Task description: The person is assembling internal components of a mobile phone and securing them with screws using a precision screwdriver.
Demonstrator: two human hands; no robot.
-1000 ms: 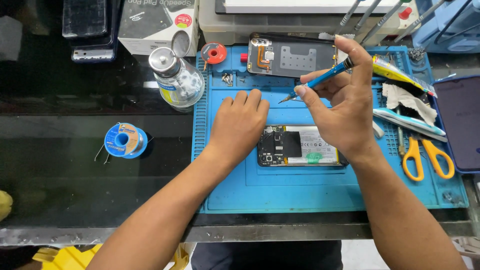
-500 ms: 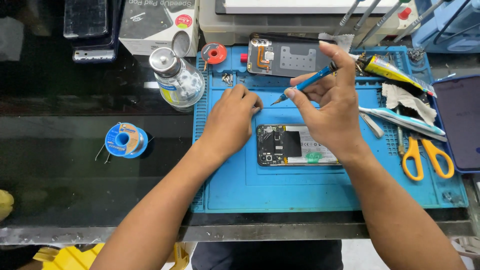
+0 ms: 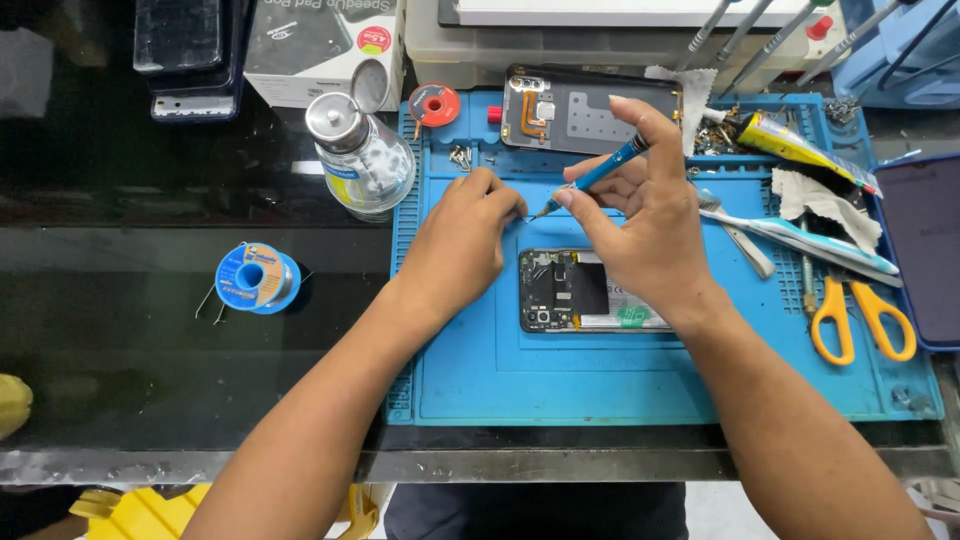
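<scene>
An opened phone [image 3: 590, 292] lies face down on the blue work mat [image 3: 640, 380], its boards and battery exposed. My right hand [image 3: 640, 215] grips a blue screwdriver [image 3: 598, 176] above the phone, tip pointing left. My left hand [image 3: 462, 235] rests on the mat beside the phone, fingertips pinched right at the screwdriver's tip; whether a screw sits between them is too small to tell. The phone's removed back cover [image 3: 590, 112] lies at the mat's far edge. Small screws [image 3: 462, 155] sit in a tray slot near my left hand.
A glass bottle with metal cap [image 3: 362, 158] stands left of the mat, a blue solder spool [image 3: 255, 278] further left. Yellow-handled scissors [image 3: 860, 315], a toothbrush [image 3: 800, 232], a glue tube [image 3: 790, 142] and a dark screen [image 3: 925, 245] lie right. Boxes line the back.
My left hand lifted from flat on the mat and drew its fingers together at the screwdriver tip. My right hand lowered and swung the screwdriver tip left toward those fingers.
</scene>
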